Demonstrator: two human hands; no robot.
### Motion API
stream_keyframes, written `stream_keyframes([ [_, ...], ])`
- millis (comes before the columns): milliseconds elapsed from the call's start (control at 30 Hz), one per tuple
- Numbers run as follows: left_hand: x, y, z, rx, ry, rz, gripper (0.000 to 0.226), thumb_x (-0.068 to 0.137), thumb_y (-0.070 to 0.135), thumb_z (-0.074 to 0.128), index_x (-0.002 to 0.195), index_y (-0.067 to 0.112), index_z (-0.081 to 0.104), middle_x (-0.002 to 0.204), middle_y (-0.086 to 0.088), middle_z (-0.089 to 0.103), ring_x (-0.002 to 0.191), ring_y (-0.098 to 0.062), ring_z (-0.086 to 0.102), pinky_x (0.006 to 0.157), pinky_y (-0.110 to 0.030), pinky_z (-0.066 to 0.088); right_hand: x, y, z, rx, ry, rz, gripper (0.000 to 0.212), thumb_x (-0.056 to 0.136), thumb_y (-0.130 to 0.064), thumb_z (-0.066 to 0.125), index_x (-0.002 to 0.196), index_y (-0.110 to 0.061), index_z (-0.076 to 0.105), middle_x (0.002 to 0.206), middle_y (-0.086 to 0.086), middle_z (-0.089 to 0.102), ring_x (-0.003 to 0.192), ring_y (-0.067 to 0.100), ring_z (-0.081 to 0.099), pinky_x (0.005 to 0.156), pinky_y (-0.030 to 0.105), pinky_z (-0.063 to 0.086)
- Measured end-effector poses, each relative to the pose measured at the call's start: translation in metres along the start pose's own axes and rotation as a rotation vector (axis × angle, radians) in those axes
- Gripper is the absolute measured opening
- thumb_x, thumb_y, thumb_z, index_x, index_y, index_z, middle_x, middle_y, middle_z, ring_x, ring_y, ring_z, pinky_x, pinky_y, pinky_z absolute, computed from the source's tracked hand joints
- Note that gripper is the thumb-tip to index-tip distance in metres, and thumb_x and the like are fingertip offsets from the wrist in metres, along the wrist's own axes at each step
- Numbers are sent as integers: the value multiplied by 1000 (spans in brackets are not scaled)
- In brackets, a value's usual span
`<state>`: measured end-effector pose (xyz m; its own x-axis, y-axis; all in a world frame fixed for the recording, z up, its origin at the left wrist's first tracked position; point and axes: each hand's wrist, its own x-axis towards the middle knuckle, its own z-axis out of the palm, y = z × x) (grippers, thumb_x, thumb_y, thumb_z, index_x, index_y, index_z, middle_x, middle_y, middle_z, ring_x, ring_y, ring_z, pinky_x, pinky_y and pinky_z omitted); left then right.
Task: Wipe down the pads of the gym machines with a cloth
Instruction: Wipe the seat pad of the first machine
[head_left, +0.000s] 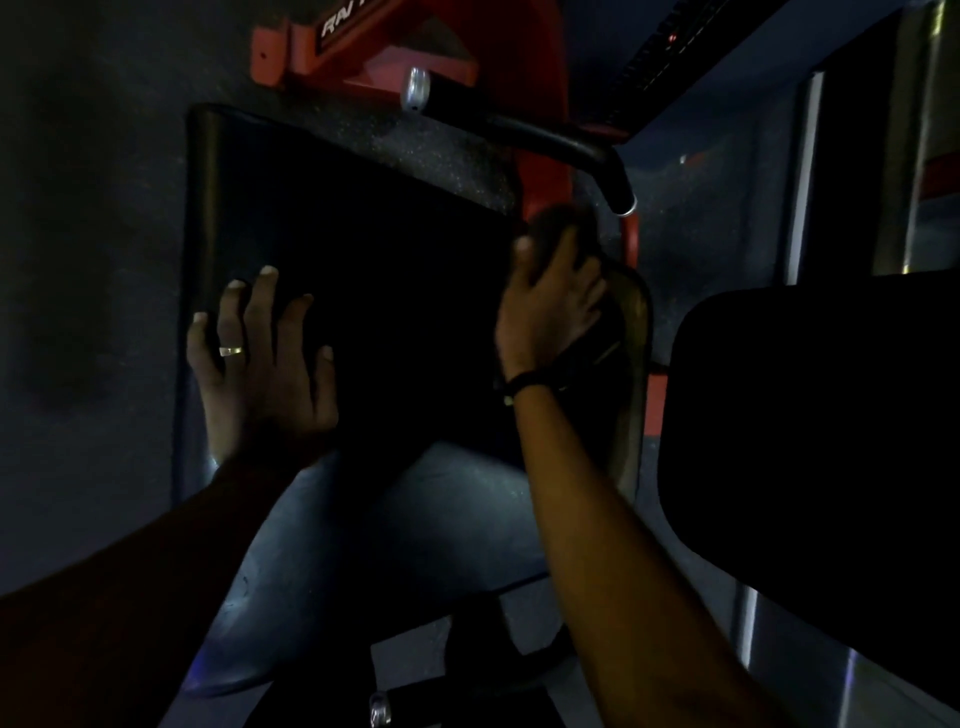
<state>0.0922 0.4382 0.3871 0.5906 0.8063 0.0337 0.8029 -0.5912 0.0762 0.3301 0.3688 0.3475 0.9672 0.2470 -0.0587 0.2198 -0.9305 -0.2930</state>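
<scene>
A dim gym, seen from above. Nearest, a leg in jeans (332, 561) stands against a black seat pad (363, 270). The left hand (260, 364) (a ring on one finger) lies flat on the pad's near left corner, fingers spread. The right hand (550, 301) grips a dark cloth (561, 223) at the pad's right edge. Beyond, a black handle (519, 130) crosses a red frame (363, 47).

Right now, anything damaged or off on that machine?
Possibly: the smaller pad beside the big black pad shows a pale, worn-looking rim under the right hand, which grips a dark cloth. The dim light makes it uncertain. Left hand rests flat.
</scene>
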Motion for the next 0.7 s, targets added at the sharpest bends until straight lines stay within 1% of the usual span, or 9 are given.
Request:
stream_keyframes([
  [100,0,-1,-2,-24,-27,-2,50,101,35,38,142,7,44,159,-15,31,146,-37,26,114,-60,22,-74,21,-14,41,-25,-342,56,98,-54,53,142,-20,54,130,15,56,116,35,51,92,46,41],
  [200,2,-1,-3,-30,-46,-9,51,101,36,36,143,8,43,160,-14,29,147,-37,24,114,-60,21,-120,89,-35,-51,-43,-425,57,97,-59,53,138,-20,56,126,12,58,114,33,51,91,45,41],
  [267,2,0,-3,-35,-53,-3,52,101,37,35,144,8,42,161,-15,28,148,-37,24,115,-60,20,-108,121,-34,-146,-7,-227,59,96,-62,50,131,-14,56,119,19,60,107,39,57,86,48,46],
  [333,4,-1,-3,-42,-49,-1,52,101,37,36,144,8,42,160,-15,28,147,-37,24,115,-60,19,-64,113,-19,-144,124,113,63,97,-61,48,126,-5,57,114,25,63,101,44,62,82,49,52],
  [367,3,-1,-2,-43,-47,-7,52,100,37,36,143,8,42,160,-14,29,147,-37,24,115,-60,18,-37,96,-13,-109,175,247,63,98,-58,48,129,-3,57,117,26,62,104,44,61,84,52,52],
  [400,2,-1,-2,-42,-36,-14,51,101,36,37,143,8,43,160,-14,29,147,-37,25,116,-59,18,-10,73,-10,-56,151,349,62,100,-55,46,135,-4,53,126,25,58,113,43,57,90,54,49],
  [467,0,0,-1,-18,-5,-5,49,102,35,36,142,8,46,160,-14,32,147,-36,27,116,-58,20,26,28,-2,-13,75,402,62,103,-53,42,147,-10,42,142,20,49,128,38,47,100,51,42],
  [567,2,-1,0,-17,-2,-4,50,101,36,36,141,8,47,159,-15,33,146,-37,29,115,-58,22,11,-10,3,38,51,64,62,100,-53,50,145,-9,49,137,21,54,123,38,51,94,49,45],
  [700,0,0,-2,-33,-13,-2,51,100,35,38,142,7,46,159,-14,31,146,-37,27,115,-59,20,-84,41,-19,67,-49,-376,56,99,-53,55,133,-9,56,124,17,60,113,35,57,91,45,48],
])
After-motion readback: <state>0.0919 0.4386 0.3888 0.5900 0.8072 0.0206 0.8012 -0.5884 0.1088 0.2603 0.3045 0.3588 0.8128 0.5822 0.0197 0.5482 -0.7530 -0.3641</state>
